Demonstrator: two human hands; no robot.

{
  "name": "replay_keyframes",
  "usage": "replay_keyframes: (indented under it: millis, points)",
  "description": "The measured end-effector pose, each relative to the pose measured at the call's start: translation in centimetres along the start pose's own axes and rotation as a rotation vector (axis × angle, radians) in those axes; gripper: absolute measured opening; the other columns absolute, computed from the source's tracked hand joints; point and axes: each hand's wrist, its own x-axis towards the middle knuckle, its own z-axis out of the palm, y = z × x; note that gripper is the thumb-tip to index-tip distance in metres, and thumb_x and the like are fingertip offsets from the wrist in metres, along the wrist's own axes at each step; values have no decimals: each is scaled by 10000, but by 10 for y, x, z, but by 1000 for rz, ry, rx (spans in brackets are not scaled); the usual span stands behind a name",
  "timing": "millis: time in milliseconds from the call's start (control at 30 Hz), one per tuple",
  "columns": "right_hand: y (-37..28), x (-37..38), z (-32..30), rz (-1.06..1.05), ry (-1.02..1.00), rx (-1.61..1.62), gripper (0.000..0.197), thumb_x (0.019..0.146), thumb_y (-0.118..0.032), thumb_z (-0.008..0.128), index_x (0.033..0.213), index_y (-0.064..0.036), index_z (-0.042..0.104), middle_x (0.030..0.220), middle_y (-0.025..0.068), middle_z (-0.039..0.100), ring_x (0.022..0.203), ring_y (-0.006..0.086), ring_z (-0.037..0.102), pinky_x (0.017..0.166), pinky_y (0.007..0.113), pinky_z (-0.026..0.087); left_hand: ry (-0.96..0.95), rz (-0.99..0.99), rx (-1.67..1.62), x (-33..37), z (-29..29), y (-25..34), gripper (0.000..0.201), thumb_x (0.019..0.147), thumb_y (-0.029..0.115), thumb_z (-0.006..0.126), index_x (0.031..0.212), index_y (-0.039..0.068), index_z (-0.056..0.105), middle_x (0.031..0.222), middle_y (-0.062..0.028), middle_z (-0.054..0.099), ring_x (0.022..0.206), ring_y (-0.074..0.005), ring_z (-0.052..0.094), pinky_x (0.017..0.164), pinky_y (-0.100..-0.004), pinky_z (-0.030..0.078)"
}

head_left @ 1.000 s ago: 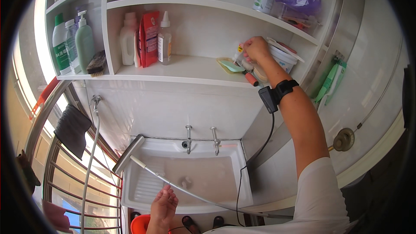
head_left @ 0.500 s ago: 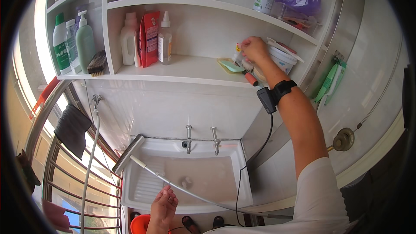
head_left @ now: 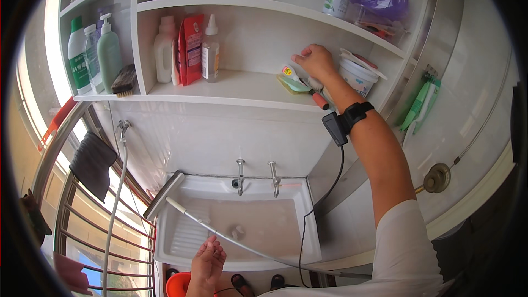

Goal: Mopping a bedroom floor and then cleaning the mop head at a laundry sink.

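Over the middle shelf, my right hand hovers with loosely bent fingers and nothing in them. Just left of and below it lies a small pale item with a yellow and red label, apart from my fingers. It rests by a light green piece and a tool with an orange-red handle. A white tub stands right of my wrist. Low in the view, my left hand is palm up at the sink's front edge, fingers half curled and holding nothing visible.
A long-handled squeegee lies across the white sink, which holds cloudy water. Two taps project from the wall. Bottles and a red packet stand on the shelf. A black cable hangs from my right wrist.
My right hand has let go of the labelled item and lifted slightly up and left. The item now lies lower, tilted left on the shelf. My left hand has stayed put.
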Motion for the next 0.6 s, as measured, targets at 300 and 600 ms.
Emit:
replay_keyframes:
  millis: [300,600]
  points:
    - [-63,-112,-68,-289,-154,117,199,876,-176,682,953,7,695,821,110,696,713,180,651,691,301,522,105,-3,65,10,-20,-11,269,1004,241,555,1223,87,580,990,-13,594,843,-129,588,759,-295,521]
    - [72,-418,-58,368,-1475,237,174,879,-139,654,1003,-21,688,862,116,715,709,207,675,653,324,531,436,11,309,104,-113,-62,306,966,237,602,1235,91,594,1048,-8,567,873,-137,580,768,-284,501]
